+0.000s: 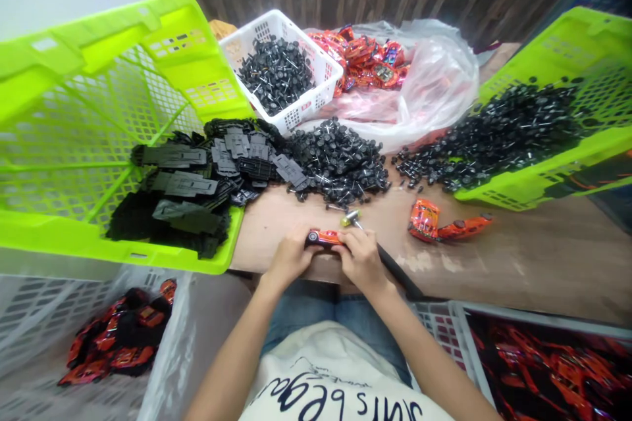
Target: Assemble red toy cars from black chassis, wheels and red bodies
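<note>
Between my two hands, at the table's front edge, is a small orange toy car (326,237) with a dark wheel showing at its left end. My left hand (291,253) pinches that end, and my right hand (361,255) grips the other. Just beyond my right fingers lies a hammer (351,218) with a yellowish-green face; its dark handle runs under my right wrist toward the table edge. Past the hands is a heap of black wheels on metal axles (338,161). Two orange car pieces (425,220) lie to the right.
A tilted green crate (230,253) at left spills black chassis plates (182,184). Another green crate (518,194) at right spills wheel axles. Behind stand a white basket (323,72) of wheels and a plastic bag (444,72) of orange car shells. Bins with orange cars flank my lap.
</note>
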`<state>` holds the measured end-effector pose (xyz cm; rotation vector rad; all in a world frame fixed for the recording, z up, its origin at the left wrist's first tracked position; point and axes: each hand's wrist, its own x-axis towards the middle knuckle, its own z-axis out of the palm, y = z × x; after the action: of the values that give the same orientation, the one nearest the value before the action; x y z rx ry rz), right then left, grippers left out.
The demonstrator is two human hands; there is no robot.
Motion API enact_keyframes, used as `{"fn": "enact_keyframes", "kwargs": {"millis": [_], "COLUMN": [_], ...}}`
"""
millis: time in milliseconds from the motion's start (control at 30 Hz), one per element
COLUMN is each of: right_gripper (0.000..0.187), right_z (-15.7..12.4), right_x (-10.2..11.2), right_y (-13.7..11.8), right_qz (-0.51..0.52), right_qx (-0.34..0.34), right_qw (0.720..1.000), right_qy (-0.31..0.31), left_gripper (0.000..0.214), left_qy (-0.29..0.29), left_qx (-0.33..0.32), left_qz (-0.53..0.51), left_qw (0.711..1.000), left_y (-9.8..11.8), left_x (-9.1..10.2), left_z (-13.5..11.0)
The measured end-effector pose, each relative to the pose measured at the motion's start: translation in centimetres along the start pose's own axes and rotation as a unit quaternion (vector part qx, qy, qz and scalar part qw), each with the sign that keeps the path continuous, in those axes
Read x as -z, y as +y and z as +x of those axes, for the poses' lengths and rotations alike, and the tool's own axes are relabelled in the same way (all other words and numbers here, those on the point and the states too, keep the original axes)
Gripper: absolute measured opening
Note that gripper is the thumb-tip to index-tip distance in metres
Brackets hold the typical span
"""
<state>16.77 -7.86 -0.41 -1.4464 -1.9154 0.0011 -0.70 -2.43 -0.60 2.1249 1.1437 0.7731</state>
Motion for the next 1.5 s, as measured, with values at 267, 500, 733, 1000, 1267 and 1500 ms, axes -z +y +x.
{"fn": "enact_keyframes", "kwargs": {"millis": [267,500,733,1000,1267,1500], "right_gripper": [0.007,0.038,0.023,0.024,0.019,0.016], "right_z": [-0.3,0.1,-0.3,-0.2,-6.6,-8.7], "right_x": [0.0,2.4,2.4,5.4,14.1,7.8], "right_y": [-0.6,-3.6,-3.1,-3.4,5.6,12.8], "right_qz": [0.030,0.078,0.132,0.018,-0.292,-0.223], "right_qx": [-0.065,-0.051,-0.065,-0.009,-0.160,-0.061], "right_qw": [0.997,0.996,0.986,0.994,0.935,0.962], "right_qy": [0.013,0.008,0.078,0.106,0.126,0.147], "left_gripper": [0.015,0.032,0.036,0.042,0.043,0.062], "left_qy": [0.032,0.044,0.069,0.089,0.115,0.224], "left_qx": [0.053,-0.063,-0.107,-0.175,-0.022,0.145], "left_qz": [-0.096,-0.094,-0.074,-0.062,0.042,0.327], "left_qw": [0.993,0.993,0.989,0.979,0.992,0.907], "left_y": [0.0,3.1,3.5,6.3,3.4,-2.6], "left_x": [0.2,1.5,-0.3,-2.0,-0.7,4.7], "left_z": [-0.3,-0.9,-0.5,-0.8,3.7,9.4]}}
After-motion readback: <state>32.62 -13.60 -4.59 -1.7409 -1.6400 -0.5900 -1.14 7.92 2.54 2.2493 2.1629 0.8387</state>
